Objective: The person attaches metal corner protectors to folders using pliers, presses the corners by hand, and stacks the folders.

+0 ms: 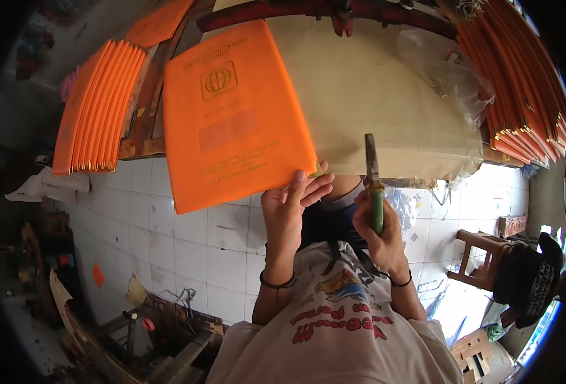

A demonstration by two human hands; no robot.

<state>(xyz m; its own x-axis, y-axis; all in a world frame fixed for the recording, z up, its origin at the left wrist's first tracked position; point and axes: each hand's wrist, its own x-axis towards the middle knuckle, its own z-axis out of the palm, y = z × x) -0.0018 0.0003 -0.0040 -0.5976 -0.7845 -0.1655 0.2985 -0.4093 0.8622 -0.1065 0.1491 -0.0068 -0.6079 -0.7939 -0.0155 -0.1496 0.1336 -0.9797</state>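
At the near edge of the counter point(147, 150), the left hand point(287, 206) pinched the orange folder point(237, 125) by its corner, while the right hand point(387, 239) was wrapped around the green-handled pliers point(373, 176).

Single head-worn camera, wide-angle, facing forward and steeply down. Wearer's T-shirt point(334, 355) sits close at lower centre; desk point(392, 96) spans the upper field; tiled floor point(184, 246) lies beyond, below.

Torso — a pale, short-sleeved shirt point(324, 355) bears a colourful cartoon figure point(346, 283) and rounded red lettering point(340, 324) | Wrists — a dark, slim band point(278, 284) circles the left, another dark band point(401, 283) the right | Legs: dark shorts point(318, 232) show, pale at the hem
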